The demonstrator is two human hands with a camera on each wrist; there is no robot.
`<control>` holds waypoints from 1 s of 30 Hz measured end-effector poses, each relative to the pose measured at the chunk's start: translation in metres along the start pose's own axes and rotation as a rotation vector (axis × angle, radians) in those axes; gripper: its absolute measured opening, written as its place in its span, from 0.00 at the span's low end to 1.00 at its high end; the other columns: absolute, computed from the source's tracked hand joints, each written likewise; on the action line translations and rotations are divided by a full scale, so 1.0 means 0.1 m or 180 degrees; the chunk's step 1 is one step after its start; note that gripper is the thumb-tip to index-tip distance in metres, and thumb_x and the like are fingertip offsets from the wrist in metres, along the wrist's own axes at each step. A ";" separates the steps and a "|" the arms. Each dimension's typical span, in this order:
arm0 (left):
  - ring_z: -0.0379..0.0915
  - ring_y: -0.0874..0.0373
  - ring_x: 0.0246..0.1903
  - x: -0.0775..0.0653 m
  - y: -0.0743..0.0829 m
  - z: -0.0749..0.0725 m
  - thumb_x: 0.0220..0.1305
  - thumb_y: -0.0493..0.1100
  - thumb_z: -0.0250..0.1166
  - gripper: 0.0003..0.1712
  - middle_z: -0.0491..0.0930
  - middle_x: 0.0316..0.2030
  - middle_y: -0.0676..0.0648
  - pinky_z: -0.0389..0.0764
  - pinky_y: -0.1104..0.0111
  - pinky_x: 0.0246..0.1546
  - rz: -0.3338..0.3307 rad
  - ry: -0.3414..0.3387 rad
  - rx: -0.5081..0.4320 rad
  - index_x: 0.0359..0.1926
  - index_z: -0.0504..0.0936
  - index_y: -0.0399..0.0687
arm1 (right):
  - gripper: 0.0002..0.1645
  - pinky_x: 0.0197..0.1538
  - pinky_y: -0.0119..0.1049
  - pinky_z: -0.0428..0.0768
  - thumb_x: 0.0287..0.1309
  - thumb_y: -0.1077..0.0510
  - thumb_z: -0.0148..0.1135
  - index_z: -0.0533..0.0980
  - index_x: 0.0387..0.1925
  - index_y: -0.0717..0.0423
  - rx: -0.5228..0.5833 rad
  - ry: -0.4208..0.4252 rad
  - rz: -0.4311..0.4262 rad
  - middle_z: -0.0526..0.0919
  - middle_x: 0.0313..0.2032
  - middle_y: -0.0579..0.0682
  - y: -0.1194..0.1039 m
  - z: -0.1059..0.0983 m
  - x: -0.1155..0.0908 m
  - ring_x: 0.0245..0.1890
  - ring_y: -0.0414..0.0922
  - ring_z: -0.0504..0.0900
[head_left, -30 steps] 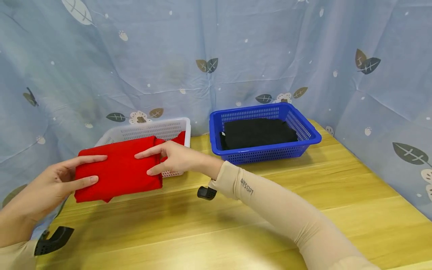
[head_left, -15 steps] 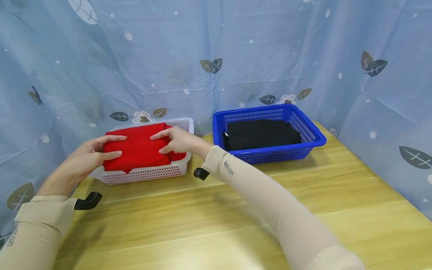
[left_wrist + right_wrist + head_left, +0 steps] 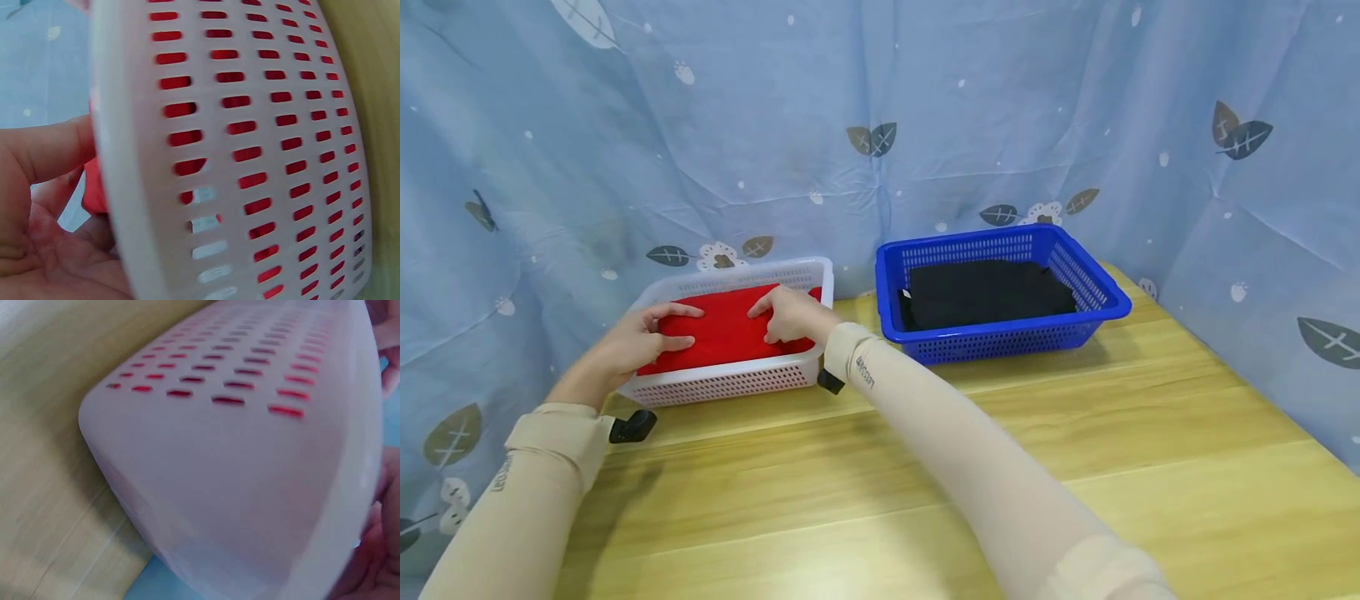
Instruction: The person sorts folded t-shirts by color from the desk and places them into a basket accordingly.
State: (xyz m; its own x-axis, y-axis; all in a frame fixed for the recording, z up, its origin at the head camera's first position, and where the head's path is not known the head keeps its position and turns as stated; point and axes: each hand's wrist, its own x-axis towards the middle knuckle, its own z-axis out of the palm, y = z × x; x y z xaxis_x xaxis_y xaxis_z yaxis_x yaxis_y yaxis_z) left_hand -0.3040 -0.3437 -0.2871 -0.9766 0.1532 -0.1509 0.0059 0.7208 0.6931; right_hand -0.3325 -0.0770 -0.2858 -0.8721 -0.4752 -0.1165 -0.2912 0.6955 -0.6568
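Note:
A folded red garment (image 3: 726, 333) lies inside the white perforated plastic basket (image 3: 730, 390) at the left of the table. My left hand (image 3: 625, 343) holds the garment's left end, thumb and forefinger lying over its top. At the other end my right hand (image 3: 797, 317) holds it with bent fingers, thumb and forefinger apart. In the left wrist view, the left hand (image 3: 44, 250) reaches over the basket rim, with a bit of red cloth (image 3: 94, 187) beside its fingers. The right wrist view has the basket's corner (image 3: 206, 462) in front, hiding most of the right hand (image 3: 381, 550).
A blue perforated basket (image 3: 1000, 342) with folded black cloth (image 3: 985, 292) stands to the right of the white one. Both rest on a wooden table (image 3: 820, 500). A light blue patterned curtain (image 3: 775, 125) hangs close behind and along the right edge.
Both hands have carried the folded red garment back and to the right, then down into the white basket. The blue basket and black cloth have stayed put.

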 end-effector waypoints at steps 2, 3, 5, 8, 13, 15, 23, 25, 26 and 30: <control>0.69 0.41 0.60 0.02 -0.01 0.02 0.80 0.41 0.60 0.32 0.62 0.74 0.30 0.79 0.70 0.43 0.0001 -0.0021 0.0104 0.80 0.65 0.44 | 0.29 0.34 0.25 0.77 0.71 0.61 0.69 0.80 0.70 0.40 -0.0102 -0.0066 0.0119 0.82 0.66 0.47 -0.03 0.04 0.03 0.30 0.39 0.75; 0.67 0.38 0.63 0.02 -0.01 0.03 0.80 0.40 0.61 0.32 0.62 0.74 0.29 0.81 0.67 0.49 0.0006 -0.0032 0.0172 0.79 0.65 0.43 | 0.29 0.33 0.25 0.78 0.71 0.60 0.68 0.80 0.70 0.40 -0.0167 -0.0089 0.0173 0.82 0.65 0.46 -0.04 0.06 0.04 0.29 0.38 0.76; 0.62 0.32 0.68 0.05 -0.02 0.04 0.78 0.39 0.61 0.32 0.60 0.76 0.27 0.81 0.57 0.60 -0.0006 -0.0055 0.0304 0.78 0.66 0.43 | 0.28 0.32 0.25 0.77 0.72 0.60 0.67 0.80 0.70 0.39 -0.0231 -0.0102 0.0282 0.83 0.66 0.44 -0.06 0.10 0.06 0.32 0.38 0.76; 0.55 0.28 0.72 0.09 -0.02 0.06 0.76 0.38 0.62 0.31 0.57 0.77 0.26 0.72 0.39 0.69 -0.0003 -0.0092 0.0493 0.77 0.68 0.43 | 0.28 0.35 0.26 0.76 0.73 0.60 0.65 0.80 0.70 0.38 -0.0424 -0.0067 0.0366 0.82 0.66 0.42 -0.08 0.14 0.05 0.40 0.39 0.76; 0.54 0.26 0.70 0.13 -0.03 0.09 0.74 0.37 0.62 0.28 0.59 0.74 0.25 0.67 0.31 0.71 0.0037 -0.0236 0.0813 0.73 0.71 0.42 | 0.25 0.55 0.31 0.78 0.76 0.58 0.59 0.80 0.69 0.40 -0.0823 -0.0069 0.0309 0.82 0.68 0.39 -0.11 0.19 -0.04 0.56 0.40 0.77; 0.56 0.26 0.69 0.13 -0.03 0.10 0.74 0.37 0.61 0.27 0.61 0.73 0.24 0.66 0.29 0.70 0.0068 -0.0286 0.0911 0.71 0.72 0.41 | 0.21 0.57 0.32 0.78 0.77 0.57 0.58 0.83 0.64 0.41 -0.0933 -0.0086 0.0303 0.84 0.64 0.39 -0.12 0.19 -0.07 0.55 0.39 0.78; 0.60 0.26 0.66 0.13 0.00 0.16 0.77 0.40 0.60 0.23 0.66 0.69 0.24 0.67 0.29 0.68 0.0096 -0.0271 0.1143 0.68 0.77 0.41 | 0.07 0.42 0.32 0.75 0.78 0.53 0.58 0.81 0.49 0.45 -0.1179 -0.0075 0.0535 0.84 0.44 0.42 -0.17 0.19 -0.13 0.40 0.40 0.77; 0.60 0.26 0.66 0.13 0.01 0.18 0.78 0.42 0.60 0.22 0.67 0.68 0.24 0.67 0.29 0.68 0.0053 -0.0234 0.1179 0.68 0.77 0.40 | 0.07 0.43 0.33 0.76 0.77 0.53 0.59 0.81 0.49 0.45 -0.1238 0.0047 0.0488 0.84 0.46 0.43 -0.16 0.21 -0.13 0.42 0.40 0.77; 0.59 0.26 0.66 0.13 0.01 0.18 0.78 0.42 0.60 0.22 0.67 0.68 0.24 0.67 0.29 0.68 0.0019 -0.0216 0.1186 0.68 0.77 0.40 | 0.07 0.43 0.34 0.77 0.76 0.53 0.60 0.81 0.49 0.45 -0.1271 0.0118 0.0446 0.83 0.47 0.44 -0.16 0.22 -0.13 0.43 0.41 0.77; 0.58 0.26 0.66 0.12 0.03 0.21 0.78 0.44 0.60 0.23 0.67 0.68 0.23 0.68 0.29 0.68 -0.0146 -0.0073 0.1269 0.67 0.78 0.38 | 0.05 0.41 0.35 0.79 0.76 0.55 0.61 0.82 0.42 0.48 -0.1360 0.0329 0.0112 0.83 0.45 0.47 -0.11 0.26 -0.10 0.42 0.42 0.77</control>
State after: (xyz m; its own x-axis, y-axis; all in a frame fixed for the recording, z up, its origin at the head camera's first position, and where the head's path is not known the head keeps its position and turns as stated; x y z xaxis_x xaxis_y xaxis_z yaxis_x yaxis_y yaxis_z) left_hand -0.3117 -0.3258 -0.3017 -0.9727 0.1265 -0.1943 0.0497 0.9324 0.3580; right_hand -0.3101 -0.0935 -0.2964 -0.9129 -0.4059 -0.0440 -0.3780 0.8811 -0.2842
